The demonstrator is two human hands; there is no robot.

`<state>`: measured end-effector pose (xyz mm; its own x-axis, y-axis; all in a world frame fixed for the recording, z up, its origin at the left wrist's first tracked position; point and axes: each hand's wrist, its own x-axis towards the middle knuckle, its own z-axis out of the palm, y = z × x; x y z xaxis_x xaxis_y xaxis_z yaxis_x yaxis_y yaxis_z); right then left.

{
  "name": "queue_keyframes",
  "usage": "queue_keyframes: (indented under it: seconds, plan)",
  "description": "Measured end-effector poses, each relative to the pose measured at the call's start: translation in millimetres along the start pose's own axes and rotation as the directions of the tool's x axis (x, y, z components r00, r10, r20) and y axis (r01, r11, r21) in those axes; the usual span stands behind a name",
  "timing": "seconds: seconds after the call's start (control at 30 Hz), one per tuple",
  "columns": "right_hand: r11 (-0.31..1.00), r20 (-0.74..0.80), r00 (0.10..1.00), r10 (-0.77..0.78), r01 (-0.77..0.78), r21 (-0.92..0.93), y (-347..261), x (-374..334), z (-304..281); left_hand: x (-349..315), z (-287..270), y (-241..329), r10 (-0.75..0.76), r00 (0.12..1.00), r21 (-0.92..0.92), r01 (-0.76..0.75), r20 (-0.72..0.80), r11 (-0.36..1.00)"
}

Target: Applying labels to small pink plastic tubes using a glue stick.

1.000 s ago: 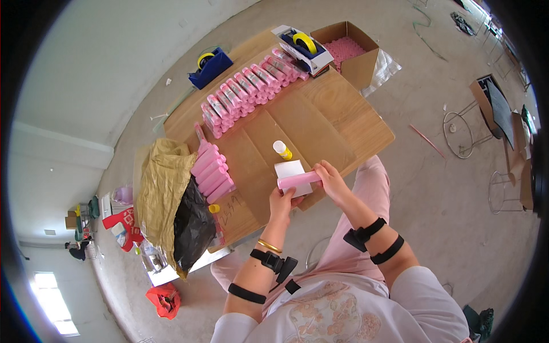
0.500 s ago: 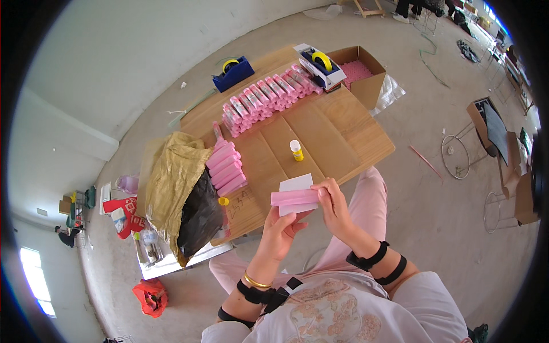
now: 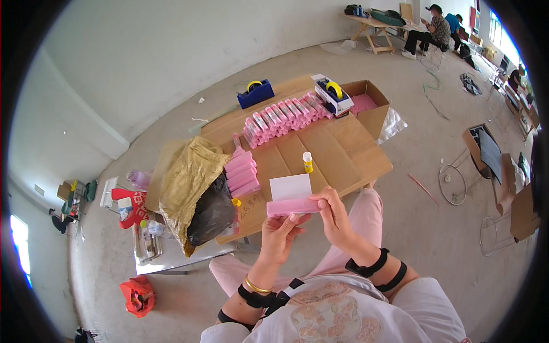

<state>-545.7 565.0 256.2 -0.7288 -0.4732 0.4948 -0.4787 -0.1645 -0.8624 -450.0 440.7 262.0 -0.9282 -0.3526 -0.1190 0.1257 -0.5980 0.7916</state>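
Note:
Between my two hands is a pink roll (image 3: 293, 207), held level above the near edge of the table. A blank white paper sheet (image 3: 290, 187) stands up behind it, its lower part hidden by the roll. My left hand (image 3: 278, 234) grips the roll's left part from below, thumb on the near side. The fingers of my right hand (image 3: 333, 216) are closed on its right end. Just beyond the sheet, an uncapped glue stick (image 3: 308, 164) with a yellow body stands upright on the cardboard. Its yellow cap (image 3: 236, 202) lies to the left, near several plain pink rolls (image 3: 242, 174).
Several labelled pink rolls (image 3: 281, 121) are stacked at the table's back, between a blue tape dispenser (image 3: 256, 95) and another boxed dispenser (image 3: 334, 98). A carton (image 3: 377, 117) adjoins the far right corner. A gold bag (image 3: 191, 171) and a black bag (image 3: 211, 214) cover the left side.
The pink roll has tilted and dropped slightly in my hands, and more of the white sheet shows above it. My view has lifted, bringing seated people at the back into sight.

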Motion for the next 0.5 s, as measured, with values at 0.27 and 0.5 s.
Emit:
queue_keyframes:
  seconds: [0.27, 0.5]
  plan:
    - [0.993, 0.036, 0.993, -0.111, 0.11, 0.032, -22, 2, 7, -15, 7, 8, 0.153, 0.986, 0.006, -0.153, -0.073, 0.988]
    - [0.973, 0.095, 0.97, -0.224, 0.228, -0.031, -39, 5, 10, -26, 15, 15, 0.282, 0.959, 0.085, -0.279, -0.032, 0.957]
